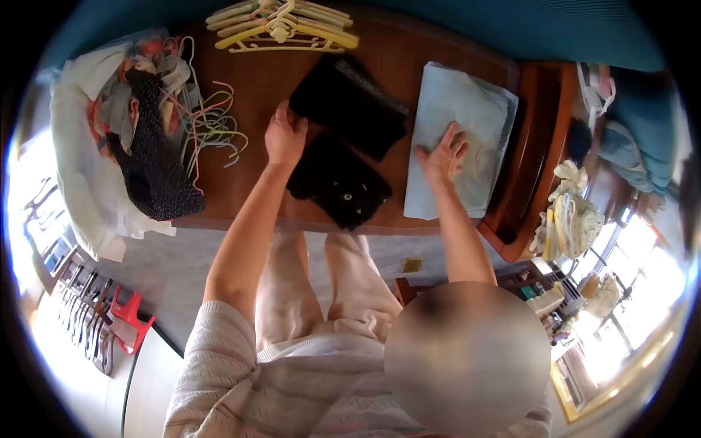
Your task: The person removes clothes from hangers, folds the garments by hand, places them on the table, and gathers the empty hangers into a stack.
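My left hand (285,139) is at the left edge of a folded black garment (349,106) with pale lettering near its top edge. Its fingers are curled and closed on that edge. Just below lies a second folded black garment (342,179) with a small round mark and several pale specks. My right hand (444,155) has its fingers spread, over a flat light-blue folded cloth or packet (456,95) on the brown tabletop. Nothing shows in the right hand's grasp.
Yellow hangers (281,33) are stacked at the far edge. Coloured wire hangers (212,124) lie left, beside a white-lined pile with a black dotted cloth (150,153). A raised wooden ledge (529,157) bounds the right side, with gloves (568,212) beyond. A red stool (131,321) stands lower left.
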### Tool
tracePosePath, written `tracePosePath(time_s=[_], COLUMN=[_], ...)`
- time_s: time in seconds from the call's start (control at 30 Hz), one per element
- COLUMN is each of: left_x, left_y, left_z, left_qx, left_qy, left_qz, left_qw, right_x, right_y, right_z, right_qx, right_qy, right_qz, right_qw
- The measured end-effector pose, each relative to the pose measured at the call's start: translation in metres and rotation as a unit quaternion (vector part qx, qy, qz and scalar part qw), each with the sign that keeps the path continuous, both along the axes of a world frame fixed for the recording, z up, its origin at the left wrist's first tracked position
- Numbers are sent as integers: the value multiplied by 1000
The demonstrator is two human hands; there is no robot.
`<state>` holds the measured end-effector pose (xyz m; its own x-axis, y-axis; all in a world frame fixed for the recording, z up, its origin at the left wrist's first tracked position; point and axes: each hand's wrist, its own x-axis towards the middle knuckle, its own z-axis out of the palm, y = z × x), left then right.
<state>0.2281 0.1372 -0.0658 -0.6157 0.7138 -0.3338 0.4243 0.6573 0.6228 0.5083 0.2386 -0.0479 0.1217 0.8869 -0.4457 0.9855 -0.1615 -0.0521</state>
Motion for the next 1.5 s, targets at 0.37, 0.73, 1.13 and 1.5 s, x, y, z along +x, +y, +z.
tracePosePath(time_s=[0.37,0.73,1.13,1.5], left_x=[3,-14,39,12], left_y=[43,59,-46,77], left_z=[-30,-20,0,-8], left_qx=[40,49,-137,-40], left_qy=[-105,-117,54,-173], left_qz=[184,5,-333,-180], left_qw=[977,992,932,968], right_x=[19,-35,-15,-15], right_y=[87,3,-39,-63], right_z=[-9,-27,-47,-42], right_qx=[87,70,84,52], right_qy=[11,165,175,137], right_qz=[74,100,-45,-70], right_qw=[993,979,980,987])
